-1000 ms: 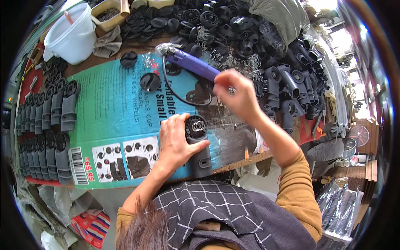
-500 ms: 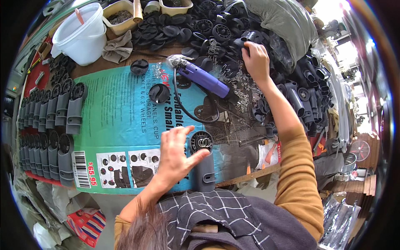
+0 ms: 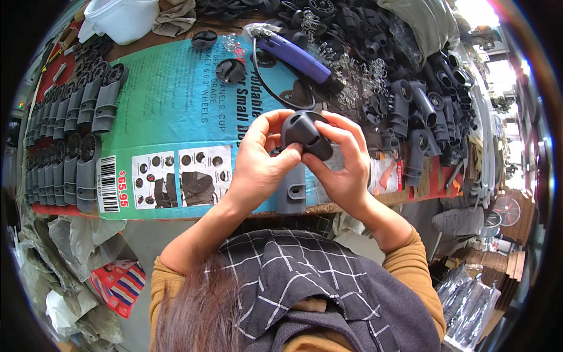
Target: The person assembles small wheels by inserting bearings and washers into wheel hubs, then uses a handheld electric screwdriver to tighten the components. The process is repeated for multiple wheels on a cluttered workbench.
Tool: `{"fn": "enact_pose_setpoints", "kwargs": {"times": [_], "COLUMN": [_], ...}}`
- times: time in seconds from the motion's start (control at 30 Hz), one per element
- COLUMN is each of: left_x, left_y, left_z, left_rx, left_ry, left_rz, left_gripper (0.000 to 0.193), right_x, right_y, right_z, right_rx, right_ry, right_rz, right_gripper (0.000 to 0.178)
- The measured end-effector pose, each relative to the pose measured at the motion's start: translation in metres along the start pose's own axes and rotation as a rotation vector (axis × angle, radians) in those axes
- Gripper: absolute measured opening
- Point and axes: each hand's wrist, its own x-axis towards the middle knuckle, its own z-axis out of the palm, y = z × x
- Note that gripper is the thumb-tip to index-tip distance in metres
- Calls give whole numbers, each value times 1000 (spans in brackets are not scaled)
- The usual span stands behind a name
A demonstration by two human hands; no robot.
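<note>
Between my hands is a rounded black plastic part [image 3: 302,130] with slots in it, held up over the table's front edge. My left hand [image 3: 267,155] grips its left side, thumb against the lower face. From the right, my right hand [image 3: 346,155] pinches the same part with thumb and fingers. Just below them lies a grey tube-shaped plastic piece [image 3: 290,196]; its round upper end is hidden by my hands. Two black round knobs [image 3: 230,71] [image 3: 204,40] rest on the printed cardboard [image 3: 170,117] beyond my left hand.
A purple electric tool [image 3: 299,57] with a black cord lies behind my hands. Small metal rings and springs [image 3: 352,82] are scattered to its right. Grey tube pieces [image 3: 105,105] stand in rows at left. Dark plastic parts [image 3: 419,111] heap at right; a white bucket [image 3: 123,20] stands far left.
My right hand has come back from the far-right heap to the middle with the rounded black plastic part. My left hand has closed on it too. The view has shifted toward me.
</note>
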Motion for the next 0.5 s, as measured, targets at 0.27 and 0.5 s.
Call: {"fn": "enact_pose_setpoints", "kwargs": {"times": [0.27,0.5], "left_x": [-8,-4], "left_y": [8,-3], "left_z": [4,-2], "left_rx": [382,301], "left_ry": [-103,-173], "left_rz": [-92,-9], "left_gripper": [68,35], "right_x": [-29,-22], "right_y": [15,-11], "right_z": [1,-20], "right_rx": [442,250], "right_ry": [161,-61], "right_rz": [564,170], "right_gripper": [31,59]}}
